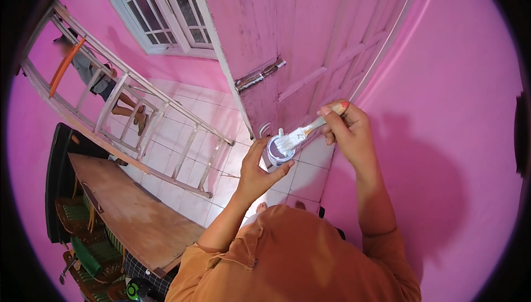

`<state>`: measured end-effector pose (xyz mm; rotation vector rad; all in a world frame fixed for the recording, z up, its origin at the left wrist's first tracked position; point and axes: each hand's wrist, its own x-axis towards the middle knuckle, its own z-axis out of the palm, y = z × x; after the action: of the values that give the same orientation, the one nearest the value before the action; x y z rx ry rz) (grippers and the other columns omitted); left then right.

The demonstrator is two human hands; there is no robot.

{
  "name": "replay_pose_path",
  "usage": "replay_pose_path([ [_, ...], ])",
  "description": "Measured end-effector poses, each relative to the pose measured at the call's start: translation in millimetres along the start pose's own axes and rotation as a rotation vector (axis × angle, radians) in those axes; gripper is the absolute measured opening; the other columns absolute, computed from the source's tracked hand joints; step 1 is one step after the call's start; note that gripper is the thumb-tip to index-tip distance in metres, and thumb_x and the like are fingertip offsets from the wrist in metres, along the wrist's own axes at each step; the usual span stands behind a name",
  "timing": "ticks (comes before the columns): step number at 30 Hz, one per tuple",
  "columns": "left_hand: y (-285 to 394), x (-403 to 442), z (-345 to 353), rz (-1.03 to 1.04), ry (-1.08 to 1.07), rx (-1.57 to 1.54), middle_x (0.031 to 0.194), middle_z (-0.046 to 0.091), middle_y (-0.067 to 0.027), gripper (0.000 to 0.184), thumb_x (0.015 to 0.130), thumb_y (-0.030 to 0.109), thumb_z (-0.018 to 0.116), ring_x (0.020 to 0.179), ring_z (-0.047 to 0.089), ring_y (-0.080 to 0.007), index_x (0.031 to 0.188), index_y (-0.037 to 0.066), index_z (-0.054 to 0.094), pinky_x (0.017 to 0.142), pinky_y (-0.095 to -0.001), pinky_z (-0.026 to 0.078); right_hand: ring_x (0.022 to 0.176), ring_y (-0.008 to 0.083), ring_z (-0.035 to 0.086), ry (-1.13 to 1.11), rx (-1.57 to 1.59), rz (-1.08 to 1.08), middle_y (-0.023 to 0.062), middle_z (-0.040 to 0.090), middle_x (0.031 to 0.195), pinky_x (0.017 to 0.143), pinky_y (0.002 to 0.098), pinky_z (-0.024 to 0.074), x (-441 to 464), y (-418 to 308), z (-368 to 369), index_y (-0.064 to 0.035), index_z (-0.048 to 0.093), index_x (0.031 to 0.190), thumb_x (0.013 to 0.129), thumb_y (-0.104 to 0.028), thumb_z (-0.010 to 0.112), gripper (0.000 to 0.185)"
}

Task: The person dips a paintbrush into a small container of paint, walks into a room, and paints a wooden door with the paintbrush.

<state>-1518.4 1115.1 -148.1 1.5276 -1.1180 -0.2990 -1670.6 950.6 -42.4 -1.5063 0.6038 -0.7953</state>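
My left hand (260, 170) is wrapped round a small paint can (272, 156), its open top facing up toward me. White paint coats the rim, and the inside looks greyish. In my right hand (347, 130) is a paintbrush (312, 126), gripped by its handle, which has a red mark near the end. The white-covered bristles rest at the can's mouth, over the rim; whether they touch the paint inside I cannot tell. Just beyond both hands stands a pink panelled door (298, 36) with a worn metal lock plate (260, 75).
A wooden stepladder (130, 75) stands to the left on white floor tiles (182, 161). Behind it is another person (94, 72). A brown wooden board (130, 208) and carved chairs (83, 252) lie lower left. A pink wall (442, 81) rises close on my right; a white-framed window (166, 11) is ahead.
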Motion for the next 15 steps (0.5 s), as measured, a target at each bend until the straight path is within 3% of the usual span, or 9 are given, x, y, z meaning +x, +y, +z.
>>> replay_pose_path([
  [7,3.7,4.1,-0.1,0.017,0.011,0.001,0.116,0.069,-0.0112,0.059,0.078,0.024,0.093,0.112,0.066,-0.0235,0.125,0.001,0.066,0.101,-0.0371,0.049,0.056,0.0109,0.058,0.099,0.189,0.166,0.003,0.063,0.074,0.054,0.0257,0.0469,5.3,19.8,-12.2,0.0002,0.07,0.102,0.105,-0.021,0.067,0.022],
  [15,10.8,13.8,-2.4,0.003,-0.003,-0.024,0.121,0.07,-0.0113,0.059,0.08,0.023,0.092,0.116,0.066,-0.0233,0.128,0.001,0.067,0.104,-0.0374,0.048,0.056,0.0161,0.059,0.104,0.388,0.344,0.004,0.065,0.074,0.057,0.0317,0.0483,11.1,31.2,-23.0,-0.0027,0.07,0.101,0.102,-0.029,0.07,0.026],
])
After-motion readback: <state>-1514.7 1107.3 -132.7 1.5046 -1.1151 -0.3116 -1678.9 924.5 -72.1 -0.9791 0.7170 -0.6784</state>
